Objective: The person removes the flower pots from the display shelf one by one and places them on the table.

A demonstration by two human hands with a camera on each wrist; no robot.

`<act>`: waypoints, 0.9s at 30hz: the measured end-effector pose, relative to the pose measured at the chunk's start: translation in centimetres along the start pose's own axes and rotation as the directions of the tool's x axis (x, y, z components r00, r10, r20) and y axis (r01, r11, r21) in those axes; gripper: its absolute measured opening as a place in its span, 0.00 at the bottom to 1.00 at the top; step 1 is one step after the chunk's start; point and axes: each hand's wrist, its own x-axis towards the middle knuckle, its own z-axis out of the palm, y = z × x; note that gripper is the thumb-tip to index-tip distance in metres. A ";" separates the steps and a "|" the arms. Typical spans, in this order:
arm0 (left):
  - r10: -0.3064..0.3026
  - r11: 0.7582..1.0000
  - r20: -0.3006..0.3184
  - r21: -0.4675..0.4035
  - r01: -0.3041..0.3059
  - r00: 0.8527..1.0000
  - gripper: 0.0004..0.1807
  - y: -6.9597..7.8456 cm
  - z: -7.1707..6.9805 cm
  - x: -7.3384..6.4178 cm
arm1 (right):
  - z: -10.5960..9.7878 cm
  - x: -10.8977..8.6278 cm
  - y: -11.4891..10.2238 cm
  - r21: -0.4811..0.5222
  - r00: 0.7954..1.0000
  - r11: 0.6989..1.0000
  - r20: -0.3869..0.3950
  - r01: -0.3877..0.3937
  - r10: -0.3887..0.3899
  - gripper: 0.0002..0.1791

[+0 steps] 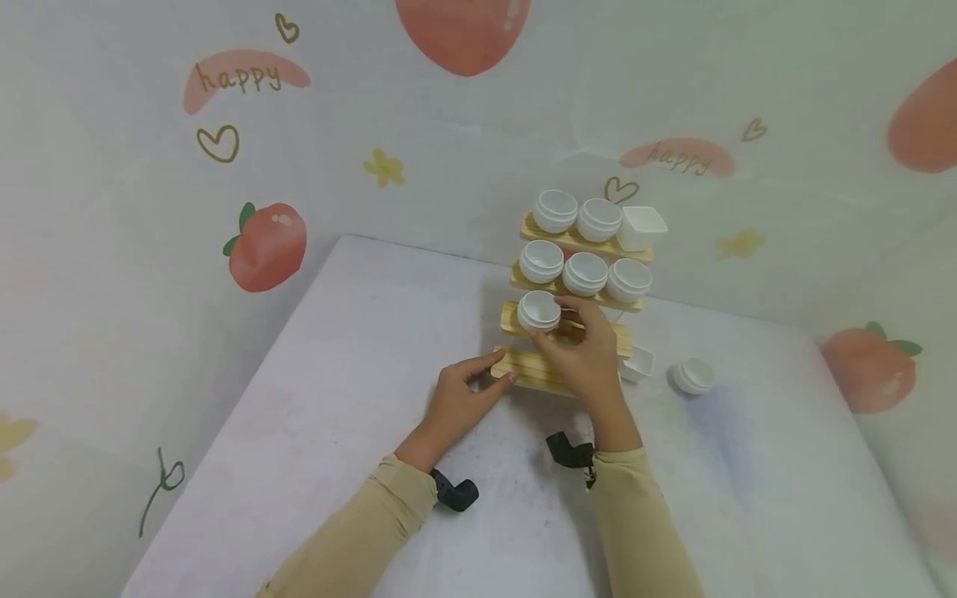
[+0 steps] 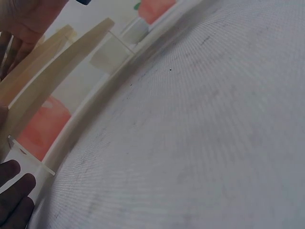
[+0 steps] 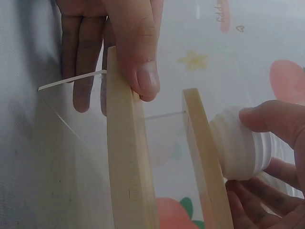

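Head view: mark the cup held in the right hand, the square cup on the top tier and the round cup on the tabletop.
Held cup point(image 1: 538, 311), head view: inside of its bowl.
Square cup point(image 1: 637, 236), head view: front wall.
Round cup point(image 1: 694, 374), head view: inside of its bowl.

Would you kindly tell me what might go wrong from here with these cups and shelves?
The cup held by the right hand is near the left end of its shelf, so it might tip off if released unevenly.

The right hand is close below the middle cup on the shelf above and might nudge it.

The left hand holds the bottom shelf; a tug there could perhaps shake the cups above.
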 end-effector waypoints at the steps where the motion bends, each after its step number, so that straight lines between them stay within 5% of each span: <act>1: 0.004 1.000 0.004 -0.003 -0.004 1.000 0.27 0.0 0.1 0.0 | -0.1 0.0 0.0 0.002 1.000 1.000 -0.004 0.002 -0.002 0.30; 18: 0.002 1.000 0.004 -0.002 -0.002 1.000 0.28 0.1 0.3 0.1 | -1.5 -0.8 0.0 0.146 1.000 0.989 0.004 0.026 -0.027 0.29; 27: -0.018 1.000 0.006 0.007 0.018 1.000 0.29 0.1 0.1 0.2 | -2.8 -1.9 0.2 0.122 1.000 0.993 0.005 0.004 -0.005 0.30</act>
